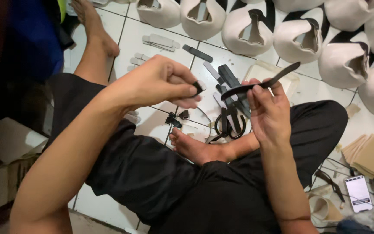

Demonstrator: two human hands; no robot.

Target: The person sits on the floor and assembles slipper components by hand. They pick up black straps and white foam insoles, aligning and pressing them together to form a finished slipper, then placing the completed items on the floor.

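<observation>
Head view, looking down on a person seated cross-legged on a white tiled floor (148,41) in black trousers. Near right: two phones (358,193) lie face up on the floor beside a stack of tan card sheets (371,155). Near left: pale cardboard boxes (9,143) stand at the floor's edge.

Middle: the left hand (161,82) is closed in a pinch, thumb and forefinger gripping a small black piece (198,88) at its near end. The right hand (267,110), just right of it, is curled loosely, with its fingertips (268,84) holding a long black strap (262,82) that runs from left of the hand up and to the right, tilted, its far end free in the air. The two hands are near each other but apart; whether the small black piece joins the strap cannot be told.

Below the hands, a bare foot (193,147) rests on the tiles; just beyond it lie black-handled scissors (229,125) and a loose pile of further black strips (230,84).

Farther: pale strips (161,42) lie on the tiles to the left. Far edge: a row of white moulded shells (299,41) with dark cut-out openings runs from the middle to the far right.
</observation>
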